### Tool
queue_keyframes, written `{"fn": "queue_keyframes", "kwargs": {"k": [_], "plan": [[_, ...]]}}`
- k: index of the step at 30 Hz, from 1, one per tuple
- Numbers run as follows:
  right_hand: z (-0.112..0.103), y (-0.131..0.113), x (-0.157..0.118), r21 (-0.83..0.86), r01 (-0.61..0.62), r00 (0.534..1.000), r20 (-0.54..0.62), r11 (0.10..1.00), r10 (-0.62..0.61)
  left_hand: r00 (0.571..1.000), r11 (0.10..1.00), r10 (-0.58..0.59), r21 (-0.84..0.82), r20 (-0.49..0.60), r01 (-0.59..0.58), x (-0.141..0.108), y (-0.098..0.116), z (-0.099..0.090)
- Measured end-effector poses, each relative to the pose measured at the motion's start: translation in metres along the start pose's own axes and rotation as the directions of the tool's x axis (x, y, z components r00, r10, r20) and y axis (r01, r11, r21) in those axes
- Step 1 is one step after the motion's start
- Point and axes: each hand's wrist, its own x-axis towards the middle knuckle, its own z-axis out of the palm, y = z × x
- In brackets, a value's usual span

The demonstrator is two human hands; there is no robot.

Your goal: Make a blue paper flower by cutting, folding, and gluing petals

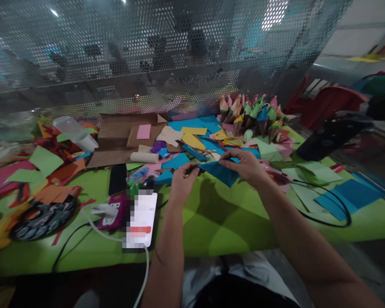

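A folded piece of blue paper (223, 173) is stretched between my two hands above the green table (224, 231). My left hand (185, 179) pinches its left corner between thumb and fingers. On the other side, my right hand (240, 164) grips the paper's upper right part, fingers closed on it. The paper's lower edge hangs down in a point and throws a shadow on the table. Behind my hands lie a blue cutter (194, 152), yellow-handled scissors (232, 141) and scraps of yellow and blue paper.
Small paper cones (263, 117) stand at the back right. A glue gun (276, 172) with a black cable lies right of my hands. To the left are a lit phone (143, 220), a dark phone (117, 179), a purple power adapter (115, 212) and brown cardboard (115, 134).
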Motion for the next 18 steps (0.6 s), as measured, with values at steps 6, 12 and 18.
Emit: {"fn": "queue_keyframes", "kwargs": {"k": [6, 12, 18], "plan": [[0.0011, -0.0016, -0.0008, -0.013, 0.002, 1.000, 0.016, 1.000, -0.002, 0.999, 0.999, 0.033, 0.026, -0.025, -0.032, -0.0001, 0.0003, 0.0010], [0.0015, -0.0013, 0.0000, -0.039, 0.021, 1.000, 0.018, 0.999, -0.020, 0.999, 0.999, 0.024, 0.028, -0.041, -0.023, 0.0004, -0.0015, 0.0011], [0.0014, 0.0014, 0.0003, -0.051, 0.031, 1.000, 0.003, 0.998, -0.031, 1.000, 0.997, 0.016, 0.071, -0.009, -0.016, -0.0005, 0.0022, -0.0003]]}}
